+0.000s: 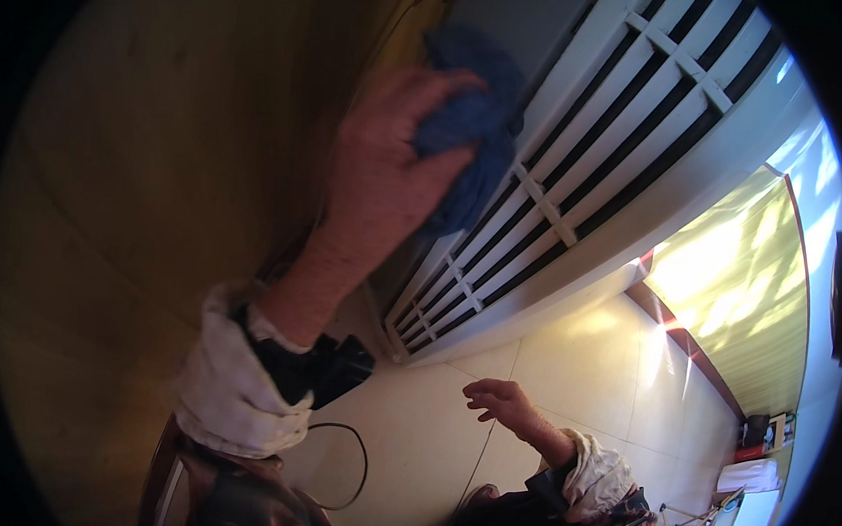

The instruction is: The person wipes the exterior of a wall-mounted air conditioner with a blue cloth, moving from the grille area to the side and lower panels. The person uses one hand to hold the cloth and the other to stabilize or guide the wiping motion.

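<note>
My left hand (390, 150) grips a crumpled blue cloth (467, 125) and holds it against the grey side panel (520, 16) of a white slatted unit, beside its slats. The hand and cloth are slightly blurred. The white louvred grille (548, 205) runs diagonally from the upper right down to the floor, with dark gaps between its slats. My right hand (503, 401) hangs over the tiled floor below the grille, fingers loosely bent, with nothing in it. Both sleeves are rolled up, and a dark device is strapped near each wrist.
A brown wooden-looking surface (118, 183) rises close on the left. A black cable (365, 463) loops over the pale floor tiles (422, 423). At the far right stand a sunlit yellowish panel (747, 274), a folded white stack (747, 476) and a thin-legged metal stand (697, 519).
</note>
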The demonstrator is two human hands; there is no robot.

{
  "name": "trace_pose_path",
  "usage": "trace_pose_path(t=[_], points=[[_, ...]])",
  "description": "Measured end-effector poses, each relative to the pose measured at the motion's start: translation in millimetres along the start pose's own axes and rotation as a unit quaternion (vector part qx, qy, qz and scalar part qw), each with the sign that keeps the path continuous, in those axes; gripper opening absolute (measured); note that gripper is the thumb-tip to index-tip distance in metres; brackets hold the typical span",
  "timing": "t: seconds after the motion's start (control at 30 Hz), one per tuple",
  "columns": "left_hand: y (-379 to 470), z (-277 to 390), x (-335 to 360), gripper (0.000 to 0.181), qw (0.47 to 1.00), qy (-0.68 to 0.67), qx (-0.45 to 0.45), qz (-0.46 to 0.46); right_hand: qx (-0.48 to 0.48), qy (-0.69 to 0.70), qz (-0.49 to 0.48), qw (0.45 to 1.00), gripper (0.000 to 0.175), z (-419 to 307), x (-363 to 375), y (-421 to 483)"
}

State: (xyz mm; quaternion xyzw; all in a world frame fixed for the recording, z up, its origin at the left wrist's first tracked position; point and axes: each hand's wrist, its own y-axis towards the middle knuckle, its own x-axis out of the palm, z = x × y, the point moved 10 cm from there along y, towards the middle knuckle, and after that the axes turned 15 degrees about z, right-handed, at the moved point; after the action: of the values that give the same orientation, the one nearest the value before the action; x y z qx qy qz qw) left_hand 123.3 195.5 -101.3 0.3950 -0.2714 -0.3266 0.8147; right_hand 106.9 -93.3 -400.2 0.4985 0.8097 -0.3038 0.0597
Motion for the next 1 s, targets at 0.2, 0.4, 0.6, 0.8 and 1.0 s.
trace_pose_path(t=[0.2, 0.4, 0.6, 0.8, 1.0], points=[[-43, -39, 4, 0.038, 0.995, 0.045, -0.089, -0.024, 0.018, -0.010, 0.007, 1.000, 0.031, 7, -3, 1], [-58, -28, -3, 0.043, 0.990, 0.135, -0.034, -0.031, 0.014, -0.004, 0.005, 1.000, 0.031, 4, 2, 0], [15, 28, 15, 0.041, 0.995, 0.038, 0.077, 0.052, 0.014, 0.007, 0.003, 1.000, 0.031, 2, 5, 2], [13, 15, 17, 0.040, 0.999, 0.009, 0.023, 0.034, 0.009, 0.010, 0.005, 1.000, 0.031, 3, 3, 2], [-68, -27, -4, 0.043, 0.992, 0.081, -0.090, -0.031, 0.008, 0.000, 0.003, 1.000, 0.031, 2, 5, 1]])
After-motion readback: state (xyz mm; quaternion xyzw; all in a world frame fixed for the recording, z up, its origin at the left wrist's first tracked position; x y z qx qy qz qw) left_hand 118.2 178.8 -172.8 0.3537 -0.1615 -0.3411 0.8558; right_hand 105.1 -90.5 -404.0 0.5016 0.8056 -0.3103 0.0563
